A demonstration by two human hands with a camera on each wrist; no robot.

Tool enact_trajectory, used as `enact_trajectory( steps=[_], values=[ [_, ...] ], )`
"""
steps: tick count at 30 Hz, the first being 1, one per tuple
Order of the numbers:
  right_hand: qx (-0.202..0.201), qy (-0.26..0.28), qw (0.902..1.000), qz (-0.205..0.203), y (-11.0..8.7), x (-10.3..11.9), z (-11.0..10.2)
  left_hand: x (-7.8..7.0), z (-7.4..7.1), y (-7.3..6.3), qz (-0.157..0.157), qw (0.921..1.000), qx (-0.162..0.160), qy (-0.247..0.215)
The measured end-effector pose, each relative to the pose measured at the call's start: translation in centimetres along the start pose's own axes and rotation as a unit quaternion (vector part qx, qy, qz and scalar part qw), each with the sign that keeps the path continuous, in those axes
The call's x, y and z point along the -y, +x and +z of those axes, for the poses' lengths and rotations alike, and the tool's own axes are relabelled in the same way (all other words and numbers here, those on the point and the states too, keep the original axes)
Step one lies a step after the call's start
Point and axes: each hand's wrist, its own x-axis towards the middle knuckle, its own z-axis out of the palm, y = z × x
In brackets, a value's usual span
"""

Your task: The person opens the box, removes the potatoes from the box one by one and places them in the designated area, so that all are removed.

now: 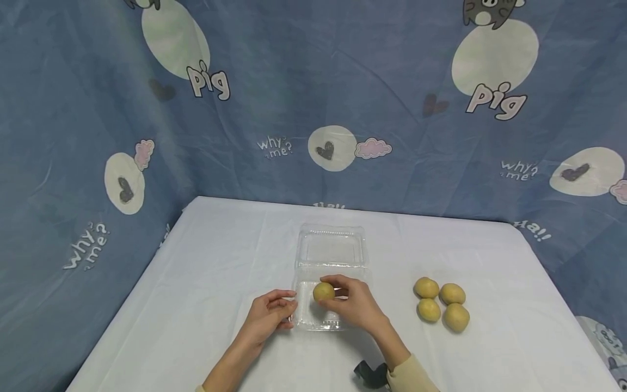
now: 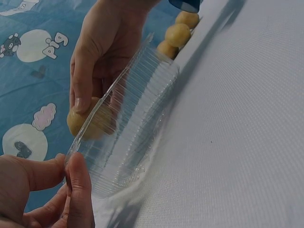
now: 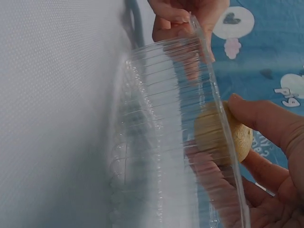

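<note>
A clear plastic clamshell box (image 1: 309, 320) stands on the white table with its lid (image 1: 333, 245) folded back, away from me. My right hand (image 1: 356, 304) holds a small yellow potato (image 1: 322, 292) between thumb and fingers, over the left part of the box's base. In the right wrist view the potato (image 3: 243, 140) shows partly through the clear side wall, near the rim. At the box's left edge is my left hand (image 1: 266, 317); its thumb and fingers (image 2: 78, 178) pinch the rim in the left wrist view.
Several more potatoes (image 1: 456, 317) lie grouped on the table to the right of the box. A dark object (image 1: 370, 374) shows beside the right sleeve (image 1: 411, 375). Behind the table (image 1: 230, 245) hangs a blue printed cloth (image 1: 274, 179).
</note>
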Motion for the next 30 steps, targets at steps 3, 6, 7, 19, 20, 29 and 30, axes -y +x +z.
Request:
enact_trajectory(
  steps=[3,6,7,19,20,29,30],
  values=[
    [-0.003,0.007,1.0000,0.002,-0.2,0.0,-0.1,0.0,0.0,0.0,-0.001,1.0000,-0.001,0.000],
    [-0.005,0.012,0.9999,0.000,-0.4,0.0,-0.2,0.1,0.0,0.0,0.000,1.0000,0.000,0.000],
    [-0.005,0.013,0.9999,0.002,-0.4,0.0,-0.2,0.1,0.0,0.0,0.000,1.0000,0.000,0.001],
    [-0.009,0.011,0.9998,0.012,-1.0,0.1,-0.8,0.1,-0.1,0.1,0.005,1.0000,0.005,0.001],
    [-0.010,0.011,0.9998,0.012,-1.0,0.1,-0.8,0.1,-0.1,0.1,0.006,1.0000,0.004,0.001],
    [-0.023,0.018,0.9994,0.017,-1.4,-0.1,-1.2,0.1,0.0,0.1,0.006,1.0000,-0.002,0.000],
    [-0.024,0.016,0.9994,0.017,-1.5,-0.1,-1.2,0.1,0.0,0.1,0.005,1.0000,-0.002,-0.001]
  ],
)
